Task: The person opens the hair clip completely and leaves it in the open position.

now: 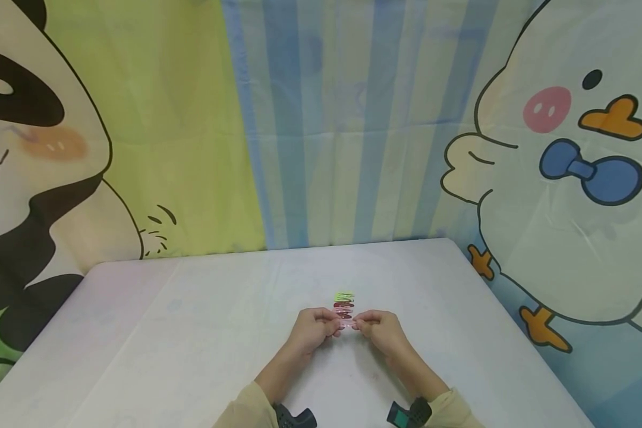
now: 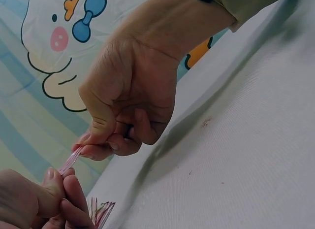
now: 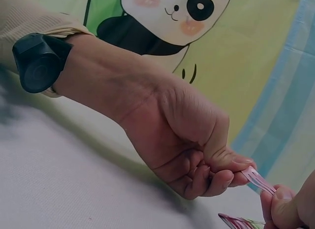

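A pink snap hair clip (image 3: 259, 180) is stretched between both hands, pinched at its two ends. My left hand (image 1: 314, 329) pinches one end between thumb and fingertips, and my right hand (image 1: 381, 331) pinches the other end the same way. In the left wrist view, the middle of the pink clip (image 2: 70, 161) shows between the fingertips, and its ends are covered. Just beyond the hands, a row of hair clips (image 1: 344, 305) lies on the white table, yellow-green at the far end, then dark red and pink.
The white table (image 1: 192, 339) spreads to either side of the hands. Behind it hangs a curtain (image 1: 331, 119) with stripes and cartoon figures. A dark device (image 3: 42, 61) is strapped to the left wrist, and another (image 1: 409, 413) to the right.
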Motion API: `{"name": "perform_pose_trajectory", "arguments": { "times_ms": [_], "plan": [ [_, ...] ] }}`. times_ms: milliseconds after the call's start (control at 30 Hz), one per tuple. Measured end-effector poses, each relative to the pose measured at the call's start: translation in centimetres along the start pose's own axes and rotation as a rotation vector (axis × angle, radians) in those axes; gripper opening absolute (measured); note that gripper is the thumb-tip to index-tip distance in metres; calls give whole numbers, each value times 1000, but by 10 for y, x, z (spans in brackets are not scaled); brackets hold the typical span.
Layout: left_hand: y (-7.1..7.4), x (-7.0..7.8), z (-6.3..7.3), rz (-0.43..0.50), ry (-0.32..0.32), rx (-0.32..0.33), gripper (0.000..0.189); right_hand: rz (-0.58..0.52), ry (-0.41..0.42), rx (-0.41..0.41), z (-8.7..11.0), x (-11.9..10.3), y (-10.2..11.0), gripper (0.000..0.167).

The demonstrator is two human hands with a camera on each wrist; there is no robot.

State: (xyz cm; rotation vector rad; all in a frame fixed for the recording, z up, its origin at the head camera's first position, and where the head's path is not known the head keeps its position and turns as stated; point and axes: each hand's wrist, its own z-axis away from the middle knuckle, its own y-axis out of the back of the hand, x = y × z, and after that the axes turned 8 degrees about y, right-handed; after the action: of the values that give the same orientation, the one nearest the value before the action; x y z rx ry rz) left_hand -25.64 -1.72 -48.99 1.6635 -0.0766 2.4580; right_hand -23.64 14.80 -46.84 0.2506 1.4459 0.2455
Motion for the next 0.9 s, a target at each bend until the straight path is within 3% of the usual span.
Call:
{"name": "perform_pose_trajectory", "arguments": {
  "times_ms": [467,700,800,900],
  "plan": [
    [-2,2,3,8,-11,2,7,9,12,9,0,2,-3,10],
    [-4,3,4,26,-46,6,6,-10,41,19,1,1,-3,9],
    [-1,2,1,-29,-105,-7,2,-4,41,26,-1,3,-2,11],
    [5,1,-1,-154,-236,-33,7,2,39,29,-4,6,0,12]
  ]
}}
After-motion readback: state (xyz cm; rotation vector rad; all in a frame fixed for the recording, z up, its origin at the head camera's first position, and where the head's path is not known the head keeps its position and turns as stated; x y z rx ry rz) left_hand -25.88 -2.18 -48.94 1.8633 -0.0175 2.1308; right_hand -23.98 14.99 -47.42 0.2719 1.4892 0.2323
